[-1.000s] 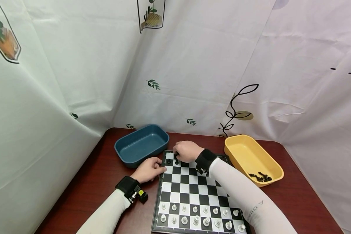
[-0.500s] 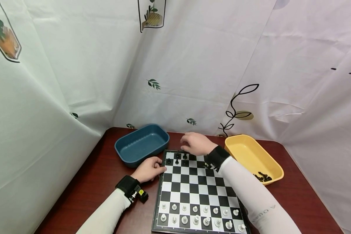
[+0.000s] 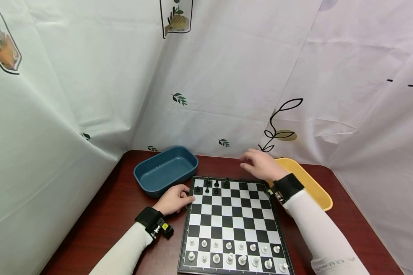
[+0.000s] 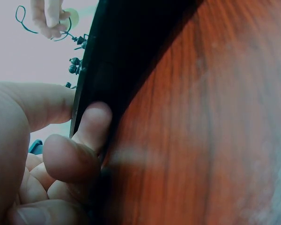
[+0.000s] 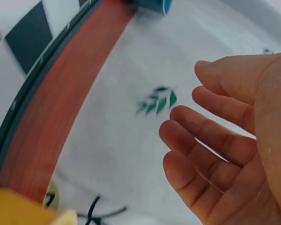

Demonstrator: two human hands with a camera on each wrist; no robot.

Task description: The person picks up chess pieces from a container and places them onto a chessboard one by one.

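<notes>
Here the empty, loose-fingered right hand (image 3: 261, 165) hovers mid-frame beside the yellow tray (image 3: 316, 187); the left hand (image 3: 174, 199) pinches the chessboard (image 3: 232, 225) edge, so a nudge probably topples the black pieces (image 3: 211, 185).

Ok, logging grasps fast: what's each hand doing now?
Left hand: grips the chessboard edge.
Right hand: open, holding nothing.

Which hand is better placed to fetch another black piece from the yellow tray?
Probably the right hand: it hangs open and empty beside the yellow tray. The left hand grips the chessboard at its left edge, across from the tray.
</notes>
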